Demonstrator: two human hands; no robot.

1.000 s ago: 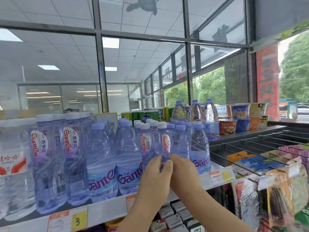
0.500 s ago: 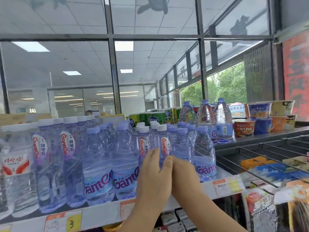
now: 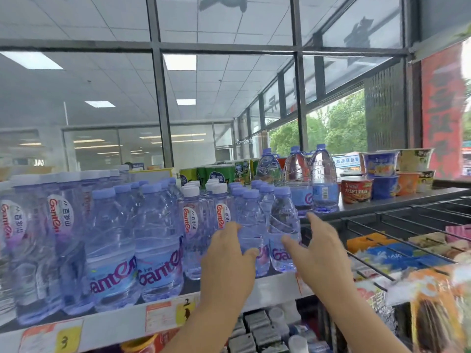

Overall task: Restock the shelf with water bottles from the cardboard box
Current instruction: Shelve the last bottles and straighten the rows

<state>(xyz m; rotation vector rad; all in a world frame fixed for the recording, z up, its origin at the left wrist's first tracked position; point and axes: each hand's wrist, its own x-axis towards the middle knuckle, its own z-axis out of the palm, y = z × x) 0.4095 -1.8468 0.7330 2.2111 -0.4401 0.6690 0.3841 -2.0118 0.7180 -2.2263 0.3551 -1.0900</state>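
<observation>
Shelf (image 3: 270,287): left hand (image 3: 226,266), right hand (image 3: 322,258) raised, apart.

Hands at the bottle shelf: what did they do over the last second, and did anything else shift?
They have parted. The right hand swung out to the right and spread open, holding nothing, beside the end bottle. The left hand stayed against the front small bottle; whether it grips is unclear. The bottle rows and shelf look unchanged.
</observation>
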